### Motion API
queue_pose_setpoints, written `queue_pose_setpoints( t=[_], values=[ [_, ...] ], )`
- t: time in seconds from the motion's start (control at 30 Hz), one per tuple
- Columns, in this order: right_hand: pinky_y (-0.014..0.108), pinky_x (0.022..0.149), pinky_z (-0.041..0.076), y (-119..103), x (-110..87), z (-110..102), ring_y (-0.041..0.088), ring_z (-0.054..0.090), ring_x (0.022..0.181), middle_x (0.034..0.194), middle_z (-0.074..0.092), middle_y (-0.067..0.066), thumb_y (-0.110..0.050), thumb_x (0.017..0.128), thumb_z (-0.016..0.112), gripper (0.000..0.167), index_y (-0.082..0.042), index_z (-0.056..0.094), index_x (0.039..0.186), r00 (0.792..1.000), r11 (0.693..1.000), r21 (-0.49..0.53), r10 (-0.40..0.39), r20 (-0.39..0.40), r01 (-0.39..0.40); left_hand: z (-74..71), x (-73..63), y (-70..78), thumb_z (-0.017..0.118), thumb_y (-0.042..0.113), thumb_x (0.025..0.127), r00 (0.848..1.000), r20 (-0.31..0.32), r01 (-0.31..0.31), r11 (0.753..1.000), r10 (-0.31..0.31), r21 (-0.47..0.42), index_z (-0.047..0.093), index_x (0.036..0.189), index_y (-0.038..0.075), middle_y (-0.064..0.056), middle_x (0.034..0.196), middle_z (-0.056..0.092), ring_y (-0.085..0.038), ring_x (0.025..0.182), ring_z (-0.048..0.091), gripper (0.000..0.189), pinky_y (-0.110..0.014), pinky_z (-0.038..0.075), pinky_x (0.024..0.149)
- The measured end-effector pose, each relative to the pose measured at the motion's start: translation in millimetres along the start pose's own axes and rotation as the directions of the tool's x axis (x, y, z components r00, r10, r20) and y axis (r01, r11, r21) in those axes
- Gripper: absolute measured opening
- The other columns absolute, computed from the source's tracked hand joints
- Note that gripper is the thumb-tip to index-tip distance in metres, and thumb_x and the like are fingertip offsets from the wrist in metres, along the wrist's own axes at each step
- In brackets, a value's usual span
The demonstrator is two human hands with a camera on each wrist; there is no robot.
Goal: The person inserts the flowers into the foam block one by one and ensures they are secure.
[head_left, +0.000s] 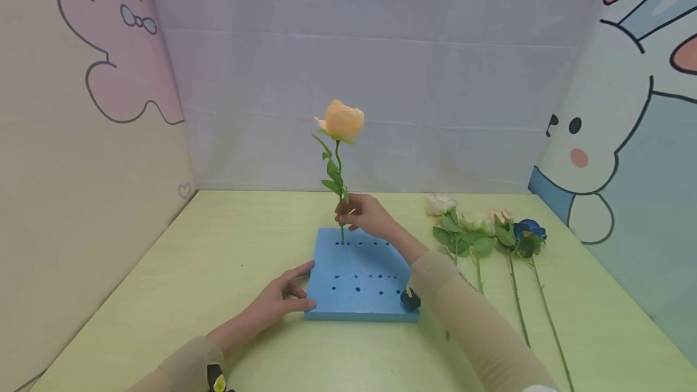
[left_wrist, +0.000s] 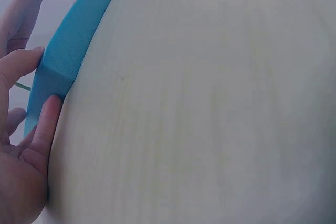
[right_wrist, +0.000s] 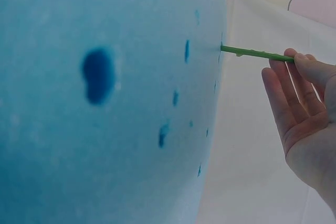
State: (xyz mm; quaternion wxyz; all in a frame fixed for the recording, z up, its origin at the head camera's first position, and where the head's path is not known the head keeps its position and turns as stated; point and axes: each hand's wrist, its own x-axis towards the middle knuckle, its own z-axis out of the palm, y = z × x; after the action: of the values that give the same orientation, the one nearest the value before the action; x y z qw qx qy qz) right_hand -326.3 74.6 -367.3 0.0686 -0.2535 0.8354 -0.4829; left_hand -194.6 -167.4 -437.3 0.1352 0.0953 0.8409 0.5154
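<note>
The right hand [head_left: 371, 216] pinches a peach rose [head_left: 344, 121] by its stem [right_wrist: 252, 52], which meets the perforated blue board [head_left: 348, 262] whose left edge the outspread left hand [head_left: 274, 299] touches.

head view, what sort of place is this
Probably a small indoor tabletop booth: cartoon rabbit side panel, plain pale backdrop, and light table bearing a blue holed board.

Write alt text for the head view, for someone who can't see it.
A person's right hand holds a peach rose upright, its stem meeting a holed blue board near its far edge; the left hand touches the board's left edge. Four more flowers lie on the table at right.
</note>
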Motion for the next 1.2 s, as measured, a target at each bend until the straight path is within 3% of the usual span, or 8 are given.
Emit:
queue_pose_setpoints(
  t=[0.33, 0.63, 0.87, 1.2],
  values=[
    [0.037, 0.081, 0.059, 1, -1.9, -1, 0.024, 0.071, 0.101, 0.112, 0.072, 0.013, -0.008, 0.095, 0.064, 0.022, -0.005, 0.065, 0.116, 1.0, 1.0, -0.004, -0.015, -0.005, 0.015, 0.8, 1.0, -1.7, 0.079, 0.031, 0.083, 1.0, 0.0, -0.003, 1.0, 0.003, -0.002, 0.036, 0.153, 0.029, -0.007, 0.153, 0.043, -0.016, 0.098, 0.057, 0.082, -0.032, 0.044, 0.083],
    [0.042, 0.1, 0.051, 0, -6.6, -4, 0.024, 0.067, 0.114, 0.12, 0.071, 0.008, -0.01, 0.092, 0.068, 0.031, -0.01, 0.065, 0.123, 0.998, 0.994, -0.099, -0.057, -0.032, 0.053, 0.7, 0.0, -2.3, 0.079, 0.03, 0.084, 1.0, 0.004, -0.013, 1.0, 0.013, -0.006, 0.035, 0.154, 0.028, -0.008, 0.153, 0.042, -0.016, 0.099, 0.055, 0.083, -0.032, 0.043, 0.081],
    [0.041, 0.098, 0.052, -1, -9.3, -6, 0.027, 0.064, 0.117, 0.123, 0.069, 0.013, -0.012, 0.092, 0.069, 0.033, -0.006, 0.063, 0.124, 0.998, 0.995, -0.085, -0.06, -0.018, 0.059, 1.3, -0.2, -1.6, 0.079, 0.03, 0.083, 1.0, -0.002, -0.008, 1.0, 0.008, -0.004, 0.035, 0.154, 0.028, -0.009, 0.153, 0.042, -0.016, 0.099, 0.055, 0.083, -0.032, 0.042, 0.08],
    [0.04, 0.1, 0.051, 2, -16.6, -10, 0.025, 0.064, 0.115, 0.122, 0.068, 0.009, -0.012, 0.093, 0.067, 0.031, -0.008, 0.064, 0.124, 0.997, 0.991, -0.127, -0.052, -0.052, 0.045, 1.5, 1.1, -1.8, 0.079, 0.031, 0.083, 1.0, -0.007, -0.008, 1.0, 0.008, 0.005, 0.036, 0.154, 0.028, -0.009, 0.154, 0.042, -0.016, 0.099, 0.056, 0.083, -0.032, 0.043, 0.08]
  ],
)
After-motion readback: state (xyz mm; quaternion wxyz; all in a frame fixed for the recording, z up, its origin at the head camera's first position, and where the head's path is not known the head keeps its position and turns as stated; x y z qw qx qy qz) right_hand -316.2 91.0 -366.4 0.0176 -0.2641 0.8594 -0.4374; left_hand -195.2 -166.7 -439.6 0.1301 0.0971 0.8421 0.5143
